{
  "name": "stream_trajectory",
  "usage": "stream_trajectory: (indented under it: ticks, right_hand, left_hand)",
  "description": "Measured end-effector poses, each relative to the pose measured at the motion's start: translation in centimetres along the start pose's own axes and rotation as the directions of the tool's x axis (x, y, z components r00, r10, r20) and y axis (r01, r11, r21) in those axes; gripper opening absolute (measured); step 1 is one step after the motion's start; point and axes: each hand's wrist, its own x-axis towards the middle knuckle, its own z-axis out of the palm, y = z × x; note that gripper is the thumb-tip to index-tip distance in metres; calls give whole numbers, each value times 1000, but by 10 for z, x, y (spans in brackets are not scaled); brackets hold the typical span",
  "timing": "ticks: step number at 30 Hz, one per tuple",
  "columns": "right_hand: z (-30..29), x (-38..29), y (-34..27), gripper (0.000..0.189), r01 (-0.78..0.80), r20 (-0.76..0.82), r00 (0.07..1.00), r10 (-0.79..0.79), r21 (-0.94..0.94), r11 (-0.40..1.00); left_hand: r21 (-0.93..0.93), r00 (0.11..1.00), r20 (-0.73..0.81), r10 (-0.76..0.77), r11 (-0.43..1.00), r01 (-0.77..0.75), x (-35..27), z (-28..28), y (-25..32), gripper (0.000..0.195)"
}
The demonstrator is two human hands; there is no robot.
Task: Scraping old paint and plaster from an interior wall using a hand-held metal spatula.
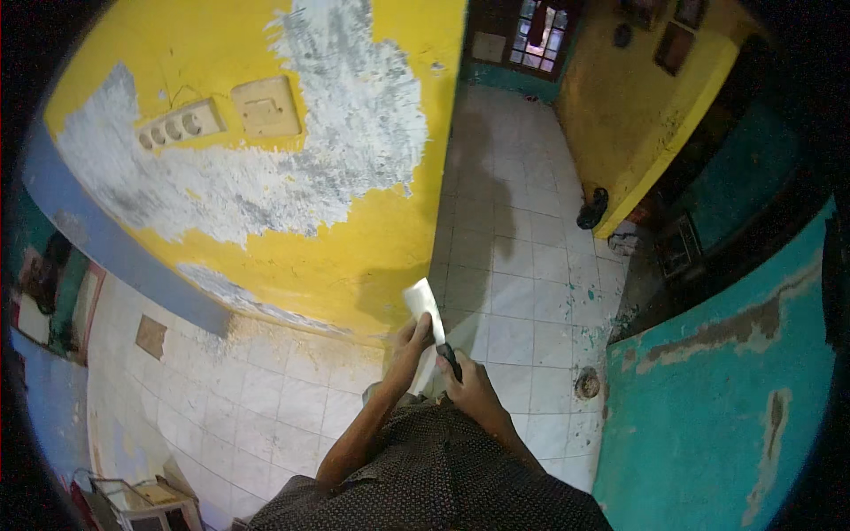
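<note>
My right hand [473, 386] grips the dark handle of a putty knife [421, 299], its wide metal blade pointing up and away from me. The fingers of my left hand [410, 342] are on the blade's left side, near its narrower lower part. Beyond the blade stands a yellow wall [299, 265], and the blade appears apart from it. A broad band of that wall is scraped down to a patchy white and grey surface [372, 126].
A multi-socket outlet [182, 126] and a wall switch [267, 107] sit on the yellow wall. Pale crumbs lie along its base on the tiled floor [285, 398]. At right stands a worn turquoise wall [690, 411], near a round object [587, 383]. Furniture [149, 501] stands lower left.
</note>
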Motion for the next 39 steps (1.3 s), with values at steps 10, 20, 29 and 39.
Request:
stream_trajectory:
  ticks: [10,20,29,39]
  right_hand:
    - [26,-77,49,35,-55,-351,932,93,117,992]
    - [149,-129,-8,26,-7,-226,974,-10,-71,997]
    - [269,-202,-16,37,-105,154,986,64,275,956]
    - [223,-109,-52,23,-17,-9,1000,27,581,813]
  left_hand:
    - [-1,983,-179,-45,999,46,-60,-116,2,28]
    - [222,991,99,-92,973,69,-180,-166,-17,37]
    - [195,975,15,-220,957,213,-274,-226,-4,57]
    - [425,962,267,-57,903,-64,-161,-159,77,41]
